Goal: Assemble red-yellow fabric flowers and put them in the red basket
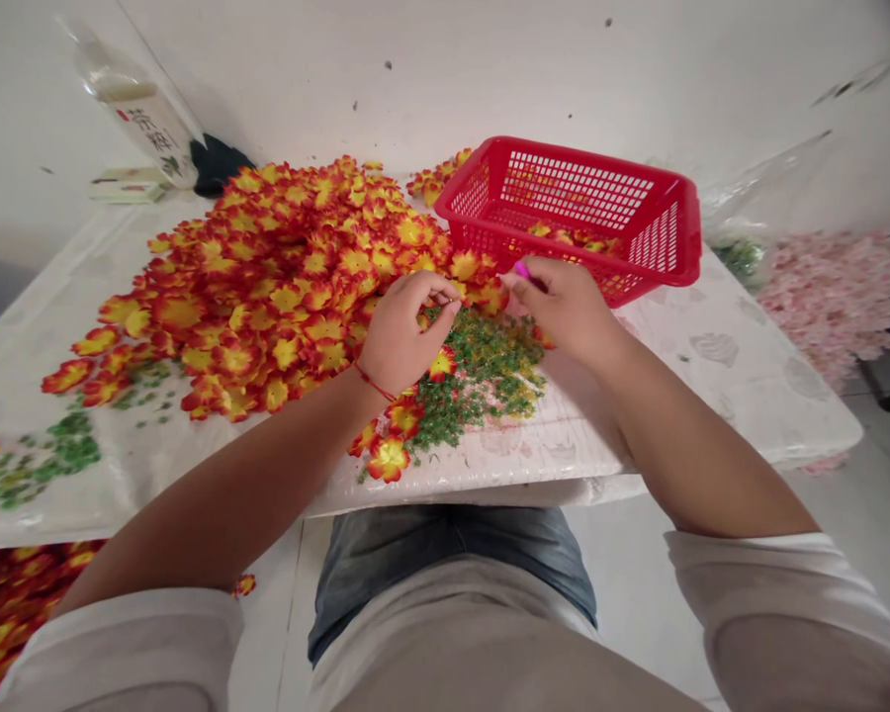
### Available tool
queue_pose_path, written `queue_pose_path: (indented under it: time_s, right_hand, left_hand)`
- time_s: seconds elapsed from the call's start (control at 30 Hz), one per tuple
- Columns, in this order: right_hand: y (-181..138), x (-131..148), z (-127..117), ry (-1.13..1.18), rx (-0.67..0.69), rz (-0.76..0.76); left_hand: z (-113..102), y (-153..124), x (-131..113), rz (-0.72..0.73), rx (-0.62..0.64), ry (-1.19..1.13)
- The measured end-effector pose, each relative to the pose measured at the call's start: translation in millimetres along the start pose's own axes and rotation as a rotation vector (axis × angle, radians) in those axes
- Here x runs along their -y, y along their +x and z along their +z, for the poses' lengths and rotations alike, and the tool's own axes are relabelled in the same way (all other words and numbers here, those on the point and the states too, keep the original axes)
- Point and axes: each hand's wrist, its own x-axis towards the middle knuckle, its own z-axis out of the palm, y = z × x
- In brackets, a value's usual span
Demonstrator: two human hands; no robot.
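My left hand is closed in a pinch over the right side of a heap of red-and-yellow artificial flowers. What its fingertips hold is too small to make out. Level with it, my right hand is closed around a small slim tool with a bright pink end; most of the tool is hidden by the fingers. Below and between both hands lies a pile of tiny green plastic pieces, some yellowish. A few loose flowers lie at its left edge.
A red perforated basket with some flowers inside stands behind my right hand. At the back left are a plastic bottle and a small box. Pink flowers sit beyond the right table edge. More flowers lie below the table's left.
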Motion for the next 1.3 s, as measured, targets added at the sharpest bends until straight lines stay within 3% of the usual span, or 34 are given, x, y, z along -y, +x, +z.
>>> queue_pose_path:
  time_s: [0.17, 0.33, 0.6, 0.93, 1.3]
  right_hand:
    - [-1.4, -3.3, 9.0, -0.082, 0.193, -0.051]
    - [-4.7, -5.2, 20.4, -0.115, 0.285, -0.230]
    - [-2.8, -13.8, 29.1, -0.139, 0.275, -0.286]
    - [-2.9, 2.0, 21.8, -0.068, 0.147, -0.237]
    - [-4.3, 6.1, 21.7, -0.015, 0.170, -0.234]
  left_hand:
    - [-0.2, 0.1, -0.8, -0.021, 0.029, 0.032]
    - [1.2, 0.1, -0.7, -0.010, 0.134, 0.101]
    - [3.5, -0.4, 2.2, -0.026, 0.178, 0.114]
    - [4.4, -0.3, -0.1, -0.033, 0.188, 0.016]
    - [2.7, -1.3, -4.9, -0.087, 0.174, -0.014]
